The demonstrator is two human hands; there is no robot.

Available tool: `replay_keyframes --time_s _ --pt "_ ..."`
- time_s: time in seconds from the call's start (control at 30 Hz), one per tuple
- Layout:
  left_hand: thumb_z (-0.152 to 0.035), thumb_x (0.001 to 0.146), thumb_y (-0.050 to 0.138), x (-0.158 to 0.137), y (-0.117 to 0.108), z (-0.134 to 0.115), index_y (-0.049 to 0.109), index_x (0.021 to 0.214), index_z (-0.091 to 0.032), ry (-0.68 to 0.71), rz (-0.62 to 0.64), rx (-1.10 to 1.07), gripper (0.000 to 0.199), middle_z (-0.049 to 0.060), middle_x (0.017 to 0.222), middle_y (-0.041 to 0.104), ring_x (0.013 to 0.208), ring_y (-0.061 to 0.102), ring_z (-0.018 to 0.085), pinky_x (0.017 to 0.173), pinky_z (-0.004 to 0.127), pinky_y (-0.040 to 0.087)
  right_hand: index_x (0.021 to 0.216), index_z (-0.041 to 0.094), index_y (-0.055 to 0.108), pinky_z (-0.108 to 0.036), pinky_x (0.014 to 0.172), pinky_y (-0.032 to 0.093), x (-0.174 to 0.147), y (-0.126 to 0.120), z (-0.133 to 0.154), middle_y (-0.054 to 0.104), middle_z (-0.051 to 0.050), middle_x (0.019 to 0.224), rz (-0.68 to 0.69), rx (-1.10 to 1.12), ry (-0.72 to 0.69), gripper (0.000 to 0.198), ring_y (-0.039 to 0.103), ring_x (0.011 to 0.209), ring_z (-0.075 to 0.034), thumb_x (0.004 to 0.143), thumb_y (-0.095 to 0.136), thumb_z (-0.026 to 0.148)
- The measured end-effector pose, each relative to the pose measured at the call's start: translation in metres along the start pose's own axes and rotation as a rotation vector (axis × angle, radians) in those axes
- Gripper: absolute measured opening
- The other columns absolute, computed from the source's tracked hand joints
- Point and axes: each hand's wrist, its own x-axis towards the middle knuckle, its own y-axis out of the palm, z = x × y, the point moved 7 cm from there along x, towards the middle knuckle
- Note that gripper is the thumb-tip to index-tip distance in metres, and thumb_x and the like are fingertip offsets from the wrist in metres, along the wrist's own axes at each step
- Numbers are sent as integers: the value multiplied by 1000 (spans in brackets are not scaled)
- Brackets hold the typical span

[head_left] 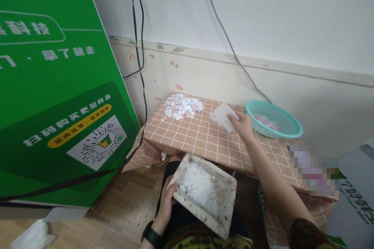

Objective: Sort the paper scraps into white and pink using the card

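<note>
A white bag (33, 235) lies on the floor at far left, below a large green panel (58, 85) printed with white lettering and a square code (97, 142). Black cables (142, 39) hang just right of the panel, in front of the wall. The left hand (167, 201), with a dark band (150, 235) at its wrist, is clamped on the left edge of a speckled tray (227, 192), its thumb over the rim. The tray is tilted above the person's lap, in front of the counter (193, 136), and holds many white paper scraps (198, 183). On the counter's brown checked cloth, near its back left corner, lies a loose heap of paper pieces (182, 106), mostly white with some pink. To the right, a white card (225, 117) is tilted over the cloth, with pinkish bits (216, 120) at its left edge. The right hand (243, 125) pinches the card at its right side, thumb and fingers together on it. Just beside this hand stands a turquoise basket (289, 122) containing pink and white scraps. At far right, beyond a blurred-out patch, is a grey box (349, 202) with dark lettering
</note>
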Motion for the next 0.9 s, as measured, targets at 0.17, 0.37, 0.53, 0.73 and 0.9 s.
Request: replay_keyframes --time_s 0.17,0.37,0.53,0.73,0.9 --pt "-56 62 76 7 -2 0 64 118 -17 2 -36 2 69 10 103 72 91 67 33 68 38 56 108 14 79 -34 69 50 -8 16 17 79 -11 91 40 15 -30 48 71 81 -30 85 56 49" --pt "-57 62 76 7 -8 -1 66 113 -17 18 -24 6 67 9 95 74 88 68 34 71 40 55 106 15 80 -34 68 51 -6 36 3 79 -11 88 87 7 28 46 71 79 -29 83 57 48" --pt "-56 66 75 5 -12 0 65 115 -18 34 -55 4 64 8 93 75 87 68 34 73 41 55 102 9 80 -33 61 50 18 17 -35 78 -12 87 37 168 85 53 70 76 -29 78 64 54" --pt "-46 53 79 20 -16 2 68 106 -18 18 -60 -73 60 9 94 76 93 69 38 82 46 54 111 12 78 -35 67 53 41 -3 -48 79 -11 93 -16 175 30 54 72 83 -30 84 61 56" --pt "-46 55 77 8 -13 -6 69 110 -18 -74 -24 -62 61 11 102 77 100 69 42 88 51 53 115 20 78 -38 83 53 44 11 -40 78 -11 107 82 -104 -28 39 73 98 -31 89 58 43"
